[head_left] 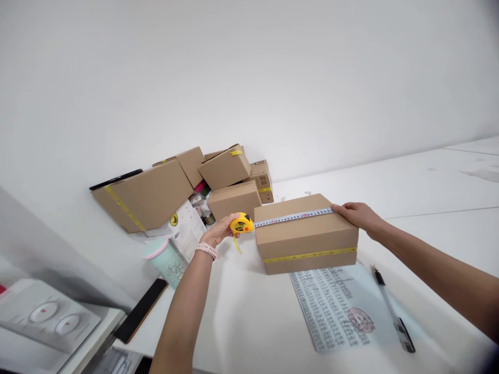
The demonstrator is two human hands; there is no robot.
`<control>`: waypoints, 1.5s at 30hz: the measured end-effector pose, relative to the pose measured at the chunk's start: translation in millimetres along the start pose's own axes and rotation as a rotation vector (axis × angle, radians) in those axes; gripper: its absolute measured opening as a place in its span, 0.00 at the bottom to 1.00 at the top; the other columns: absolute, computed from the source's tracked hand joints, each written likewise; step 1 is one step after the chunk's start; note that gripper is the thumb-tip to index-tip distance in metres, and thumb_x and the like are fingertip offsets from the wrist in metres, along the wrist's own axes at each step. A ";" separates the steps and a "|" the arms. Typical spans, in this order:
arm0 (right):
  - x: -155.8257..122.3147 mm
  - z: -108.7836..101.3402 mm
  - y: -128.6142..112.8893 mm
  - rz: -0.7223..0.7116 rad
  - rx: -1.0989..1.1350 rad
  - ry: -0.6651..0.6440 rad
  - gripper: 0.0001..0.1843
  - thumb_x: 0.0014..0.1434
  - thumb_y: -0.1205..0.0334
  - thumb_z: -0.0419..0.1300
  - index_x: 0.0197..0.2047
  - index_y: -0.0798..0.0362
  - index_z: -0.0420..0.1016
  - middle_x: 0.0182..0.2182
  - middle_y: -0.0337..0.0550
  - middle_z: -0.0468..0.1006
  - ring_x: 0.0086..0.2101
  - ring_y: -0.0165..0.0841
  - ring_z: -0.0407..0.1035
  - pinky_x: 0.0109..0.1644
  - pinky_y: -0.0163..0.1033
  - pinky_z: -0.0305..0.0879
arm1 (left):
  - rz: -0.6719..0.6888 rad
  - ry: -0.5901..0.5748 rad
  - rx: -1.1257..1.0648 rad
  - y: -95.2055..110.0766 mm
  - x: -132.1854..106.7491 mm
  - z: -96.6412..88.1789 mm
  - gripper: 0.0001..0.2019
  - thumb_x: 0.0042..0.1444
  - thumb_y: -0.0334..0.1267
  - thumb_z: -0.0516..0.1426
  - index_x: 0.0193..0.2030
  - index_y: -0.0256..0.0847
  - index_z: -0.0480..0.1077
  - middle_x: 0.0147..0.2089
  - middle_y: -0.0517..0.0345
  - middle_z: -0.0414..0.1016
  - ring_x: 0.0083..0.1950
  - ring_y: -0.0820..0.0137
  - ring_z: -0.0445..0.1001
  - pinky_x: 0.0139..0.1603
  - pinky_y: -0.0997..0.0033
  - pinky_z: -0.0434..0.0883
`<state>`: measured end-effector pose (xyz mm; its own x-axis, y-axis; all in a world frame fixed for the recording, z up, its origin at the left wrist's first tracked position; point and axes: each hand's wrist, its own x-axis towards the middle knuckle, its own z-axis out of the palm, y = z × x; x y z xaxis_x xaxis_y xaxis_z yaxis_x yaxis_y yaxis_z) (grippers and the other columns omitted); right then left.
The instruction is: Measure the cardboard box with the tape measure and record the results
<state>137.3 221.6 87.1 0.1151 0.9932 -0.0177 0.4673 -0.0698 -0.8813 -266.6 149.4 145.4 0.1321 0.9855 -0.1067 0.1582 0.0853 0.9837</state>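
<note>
A closed cardboard box (307, 244) with a yellow tape band sits on the white table (429, 197). My left hand (223, 230) grips a yellow tape measure case (241, 224) at the box's left top edge. Its white tape blade (294, 217) lies stretched across the box top. My right hand (356, 213) presses the end of the blade down at the box's right top edge, fingers closed on it. A pink watch is on my left wrist.
A heap of cardboard boxes (156, 195) leans against the wall behind. A mint cup (163, 259) and a black phone (141, 310) lie at the left. A printed sheet (335, 306) and a pen (392, 309) lie in front of the box.
</note>
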 end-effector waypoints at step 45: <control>48.6 42.3 -66.6 -0.472 -0.261 -0.255 0.27 0.66 0.41 0.44 0.51 0.40 0.80 0.52 0.44 0.80 0.57 0.53 0.65 0.64 0.63 0.49 | -0.115 0.008 -0.666 -14.5 -89.1 254.7 0.33 0.38 0.64 0.65 0.41 0.38 0.68 0.40 0.53 0.69 0.27 0.66 0.76 0.26 0.62 0.76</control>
<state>74.6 278.5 124.9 -0.3564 0.9111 0.2070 0.6202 0.3964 -0.6769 -31.4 23.0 103.8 0.1432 0.9654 -0.2178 -0.4665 0.2600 0.8455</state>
